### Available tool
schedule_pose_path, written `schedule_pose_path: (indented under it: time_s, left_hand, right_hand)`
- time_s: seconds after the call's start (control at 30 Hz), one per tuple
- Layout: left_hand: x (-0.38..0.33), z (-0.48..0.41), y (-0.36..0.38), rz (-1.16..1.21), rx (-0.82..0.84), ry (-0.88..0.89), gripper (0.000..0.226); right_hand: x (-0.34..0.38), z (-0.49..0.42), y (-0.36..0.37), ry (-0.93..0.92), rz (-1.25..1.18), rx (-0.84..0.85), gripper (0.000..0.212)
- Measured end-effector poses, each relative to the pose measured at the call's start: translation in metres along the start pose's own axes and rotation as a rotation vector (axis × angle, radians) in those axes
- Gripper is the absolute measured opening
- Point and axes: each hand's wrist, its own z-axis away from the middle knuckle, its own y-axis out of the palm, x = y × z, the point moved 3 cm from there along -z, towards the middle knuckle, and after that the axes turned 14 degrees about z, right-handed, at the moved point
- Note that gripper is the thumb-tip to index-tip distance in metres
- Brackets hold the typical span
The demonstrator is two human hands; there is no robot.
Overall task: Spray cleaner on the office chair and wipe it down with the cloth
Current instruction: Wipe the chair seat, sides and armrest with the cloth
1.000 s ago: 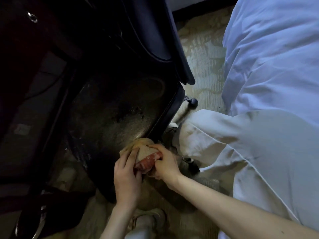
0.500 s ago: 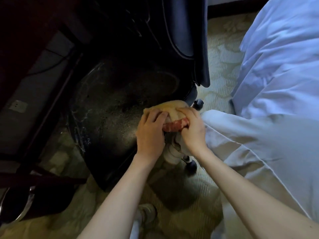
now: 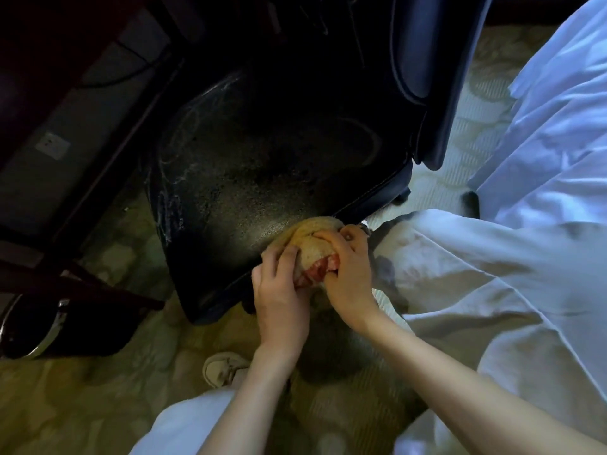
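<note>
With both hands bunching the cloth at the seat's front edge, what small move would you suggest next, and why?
Probably push the cloth forward across the seat. Both the left hand and right hand grip it at the near edge, and whitish streaks and specks show on the dark surface beyond.

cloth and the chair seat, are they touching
Touching. The head view shows the cloth pressed onto the chair seat at its front edge, under the left hand and right hand.
</note>
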Motion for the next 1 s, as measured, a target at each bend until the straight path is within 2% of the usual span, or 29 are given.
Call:
schedule_pose_path:
  time_s: [0.37, 0.57, 0.67, 0.77, 0.9, 1.0]
  left_hand:
    - [0.032, 0.008, -0.011, 0.150, -0.072, -0.095, 0.059]
    - [0.029, 0.016, 0.003, 0.180, -0.025, -0.073, 0.059]
    - [0.007, 0.020, 0.019, 0.142, 0.007, 0.039, 0.054]
    - [-0.032, -0.001, 0.032, 0.084, -0.016, 0.250, 0.035]
    - [-0.070, -0.055, 0.043, 0.051, -0.004, 0.487, 0.027]
    - [-0.070, -0.075, 0.049, -0.018, 0.081, 0.554, 0.032]
  right_hand:
    - [0.021, 0.012, 0.016, -0.049, 0.040, 0.082, 0.052]
    - [0.011, 0.021, 0.009, 0.042, -0.017, -0.008, 0.053]
    - [-0.012, 0.018, -0.012, 0.164, -0.043, -0.182, 0.055]
    - [-0.030, 0.007, -0.038, 0.263, -0.095, -0.339, 0.053]
    - [-0.038, -0.022, -0.054, 0.291, -0.252, -0.395, 0.051]
    - [-0.040, -0.029, -0.050, 0.327, -0.268, -0.396, 0.053]
